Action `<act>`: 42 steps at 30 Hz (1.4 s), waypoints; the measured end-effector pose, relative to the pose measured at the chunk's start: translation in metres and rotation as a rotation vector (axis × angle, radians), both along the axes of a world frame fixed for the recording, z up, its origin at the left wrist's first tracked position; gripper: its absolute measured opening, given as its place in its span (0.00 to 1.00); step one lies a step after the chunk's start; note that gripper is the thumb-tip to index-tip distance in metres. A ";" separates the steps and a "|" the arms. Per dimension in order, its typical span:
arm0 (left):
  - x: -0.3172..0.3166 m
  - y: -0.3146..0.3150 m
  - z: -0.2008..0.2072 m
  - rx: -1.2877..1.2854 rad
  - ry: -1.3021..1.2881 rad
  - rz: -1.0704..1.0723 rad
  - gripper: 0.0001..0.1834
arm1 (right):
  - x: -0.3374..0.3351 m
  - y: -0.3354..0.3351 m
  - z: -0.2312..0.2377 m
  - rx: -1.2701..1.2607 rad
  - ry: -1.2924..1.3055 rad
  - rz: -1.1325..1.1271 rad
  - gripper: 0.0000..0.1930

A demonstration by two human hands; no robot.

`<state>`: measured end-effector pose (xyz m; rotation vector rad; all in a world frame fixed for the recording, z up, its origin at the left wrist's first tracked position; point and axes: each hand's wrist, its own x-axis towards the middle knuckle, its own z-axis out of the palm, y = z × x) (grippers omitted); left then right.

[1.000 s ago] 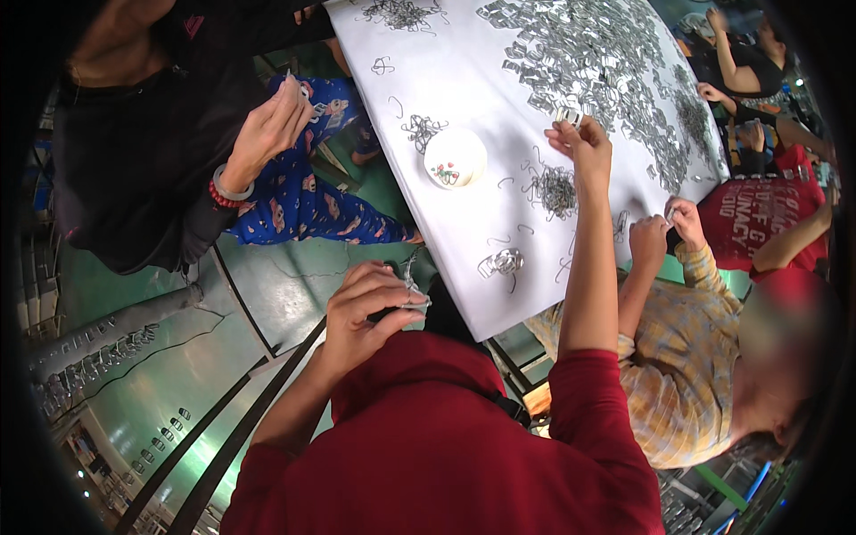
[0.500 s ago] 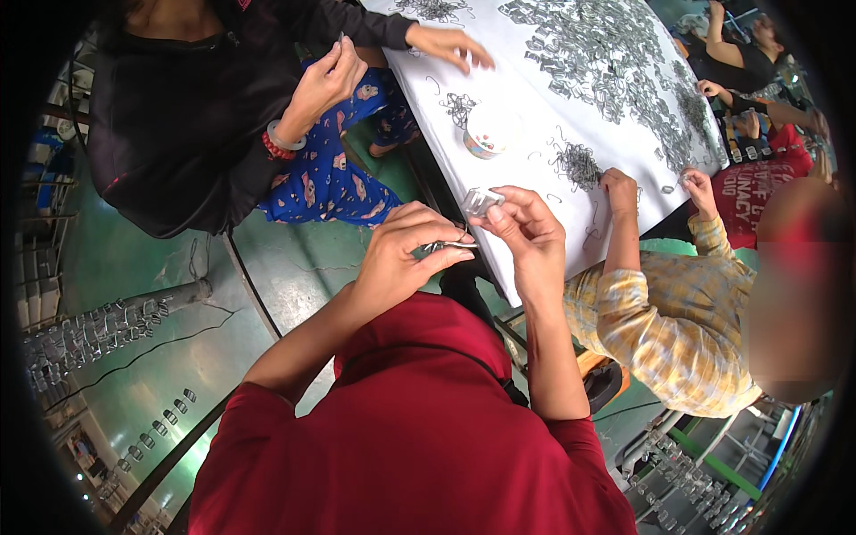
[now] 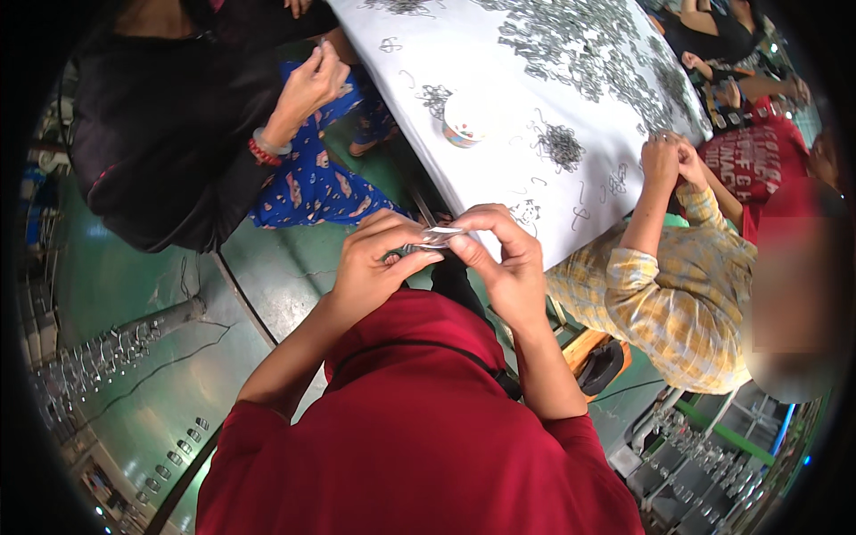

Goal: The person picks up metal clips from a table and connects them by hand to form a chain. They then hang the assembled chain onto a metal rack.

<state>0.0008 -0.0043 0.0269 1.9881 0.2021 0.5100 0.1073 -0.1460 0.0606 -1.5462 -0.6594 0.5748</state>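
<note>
My left hand [image 3: 370,267] is closed, pinching dark bent wire hooks [image 3: 393,258] that are largely hidden by its fingers. Between the thumb and forefinger of my right hand [image 3: 513,272] is a small shiny silver piece [image 3: 441,235], boxy like a buckle. Both sets of fingertips meet at this piece, just off the near corner of the white table [image 3: 486,192] and above my lap. Whether a hook passes through the piece I cannot tell.
A round patterned tub [image 3: 462,135] stands on the table among small piles of wire hooks [image 3: 562,147]. Farther back spreads a heap of silver pieces [image 3: 580,58]. Co-workers sit at left in black [image 3: 160,125] and at right in yellow plaid [image 3: 664,299]. Racks hold hanging pieces [image 3: 107,361].
My right hand has brought the silver piece down and left to the fingertips of my left hand. The right co-worker's hands have come together; the left co-worker's outstretched hand has drawn back.
</note>
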 end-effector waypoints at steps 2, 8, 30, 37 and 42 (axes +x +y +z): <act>0.001 0.000 0.006 0.001 -0.006 -0.034 0.13 | 0.000 -0.002 -0.002 0.014 -0.071 -0.001 0.05; -0.008 0.001 0.005 -0.219 -0.106 -0.067 0.12 | -0.009 -0.009 -0.013 0.068 -0.096 0.031 0.05; -0.012 -0.025 -0.003 -0.175 -0.084 -0.053 0.08 | 0.120 -0.068 -0.170 -0.869 -0.817 0.171 0.05; -0.014 -0.028 0.004 -0.226 -0.043 0.009 0.09 | 0.111 -0.067 -0.118 -0.250 0.210 0.053 0.06; -0.019 -0.023 0.011 -0.330 -0.024 -0.038 0.09 | 0.086 -0.060 -0.090 -0.055 0.250 -0.003 0.10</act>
